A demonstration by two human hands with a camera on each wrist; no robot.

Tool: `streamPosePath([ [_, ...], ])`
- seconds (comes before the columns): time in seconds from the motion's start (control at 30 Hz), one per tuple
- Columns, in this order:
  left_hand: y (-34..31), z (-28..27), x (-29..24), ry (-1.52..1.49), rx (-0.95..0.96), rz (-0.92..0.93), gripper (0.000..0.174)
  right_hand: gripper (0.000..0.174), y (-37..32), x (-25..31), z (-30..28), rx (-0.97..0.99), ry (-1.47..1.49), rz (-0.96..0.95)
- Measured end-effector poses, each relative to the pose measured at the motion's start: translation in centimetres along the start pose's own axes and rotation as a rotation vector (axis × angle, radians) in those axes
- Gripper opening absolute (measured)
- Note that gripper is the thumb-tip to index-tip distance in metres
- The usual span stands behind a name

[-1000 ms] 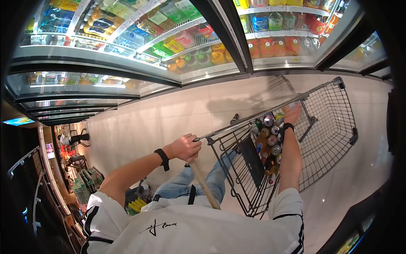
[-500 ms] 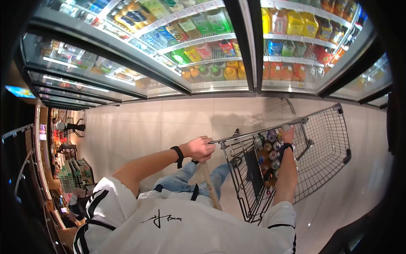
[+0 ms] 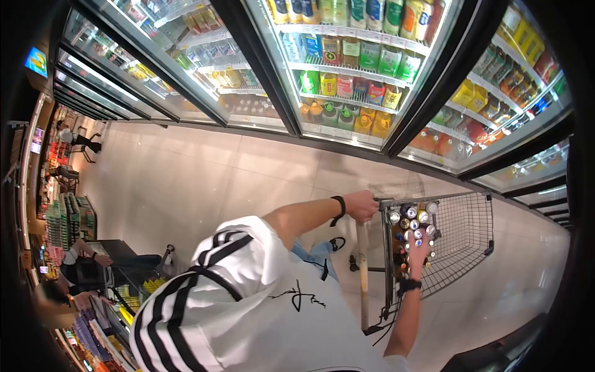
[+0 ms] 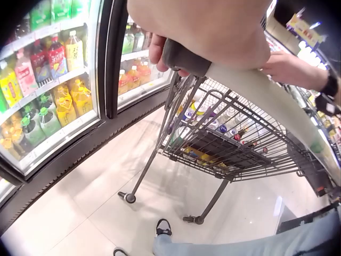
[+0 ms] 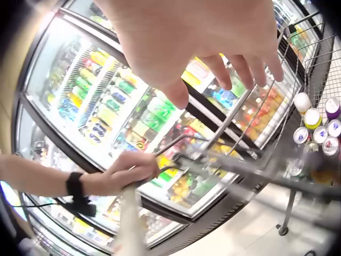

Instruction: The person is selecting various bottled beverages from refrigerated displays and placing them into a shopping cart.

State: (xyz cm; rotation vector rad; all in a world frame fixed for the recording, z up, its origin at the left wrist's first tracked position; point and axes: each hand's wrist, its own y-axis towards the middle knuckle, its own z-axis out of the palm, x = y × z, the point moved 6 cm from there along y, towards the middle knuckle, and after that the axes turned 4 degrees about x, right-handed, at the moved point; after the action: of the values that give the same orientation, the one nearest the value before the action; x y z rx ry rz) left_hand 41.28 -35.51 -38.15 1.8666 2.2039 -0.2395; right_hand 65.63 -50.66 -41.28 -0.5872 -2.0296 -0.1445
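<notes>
My left hand (image 3: 362, 207) grips the dark end grip of the shopping cart's beige handle bar (image 3: 363, 273); the left wrist view shows its fingers curled round the grip (image 4: 181, 56). The wire cart (image 3: 474, 239) holds several drink cans and bottles (image 3: 412, 224) packed at its near end. My right hand (image 3: 420, 242) hovers just over those cans with fingers relaxed and spread, holding nothing. In the right wrist view the right hand (image 5: 224, 58) is empty, with the cans (image 5: 318, 126) at the right and the left hand (image 5: 128, 169) on the handle.
Glass-door coolers (image 3: 347, 93) full of drinks stand just beyond the cart. Pale tiled floor (image 3: 198, 180) stretches left. People (image 3: 77, 139) and stocked shelves (image 3: 65, 217) sit at the far left. Another person (image 3: 83, 270) is by a basket at lower left.
My right hand has left the cart's far rim and come back over the cans. The view has swung toward the coolers, and the cart now stands closer to them. The left hand keeps its grip.
</notes>
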Motion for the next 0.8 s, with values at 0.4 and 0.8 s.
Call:
streamPosePath([
  [0.4,-7.8,-1.2,-3.2,-0.002,-0.050,-0.115,0.042,0.059,-16.2,11.9,13.9,0.036,-0.488,0.013],
  [0.8,-12.2,-0.7,-5.3,0.142,0.123,0.035,0.066,0.036,-21.7,8.3,12.8,0.085,-0.574,0.271],
])
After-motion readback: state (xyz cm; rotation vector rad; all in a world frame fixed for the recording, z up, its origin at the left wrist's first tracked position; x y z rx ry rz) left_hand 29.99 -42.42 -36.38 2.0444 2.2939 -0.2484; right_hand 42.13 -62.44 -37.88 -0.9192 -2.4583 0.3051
